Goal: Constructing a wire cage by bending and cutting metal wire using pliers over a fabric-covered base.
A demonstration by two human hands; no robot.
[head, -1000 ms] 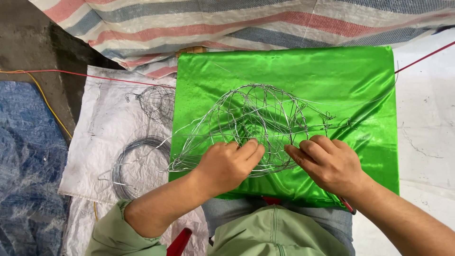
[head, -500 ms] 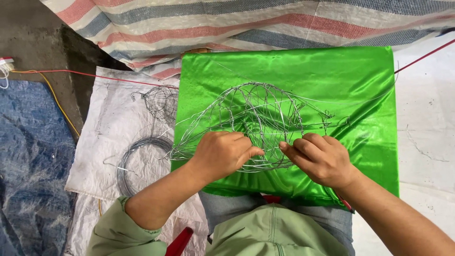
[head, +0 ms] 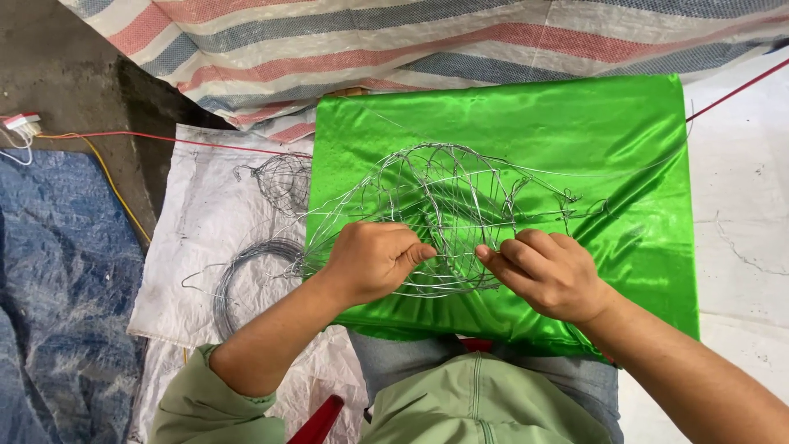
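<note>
A thin silver wire frame (head: 448,205), shaped like a rounded cage with a pointed tail, lies on a shiny green cloth (head: 575,123) spread over my lap. My left hand (head: 370,259) pinches the frame's near edge, fingers closed on a wire. My right hand (head: 546,271) grips the same edge just to the right, fingertips almost meeting those of the left hand. Both hands sit at the near side of the frame.
A coil of wire (head: 246,275) and a smaller wire cage (head: 279,181) lie on a white woven sack (head: 205,222) at left. A blue tarp (head: 66,288), red and yellow cables (head: 123,136) and a striped sheet (head: 370,41) surround the spot.
Both hands have shifted slightly along the frame's near edge and drawn closer together, fingertips now nearly touching. The frame has turned a little on the cloth.
</note>
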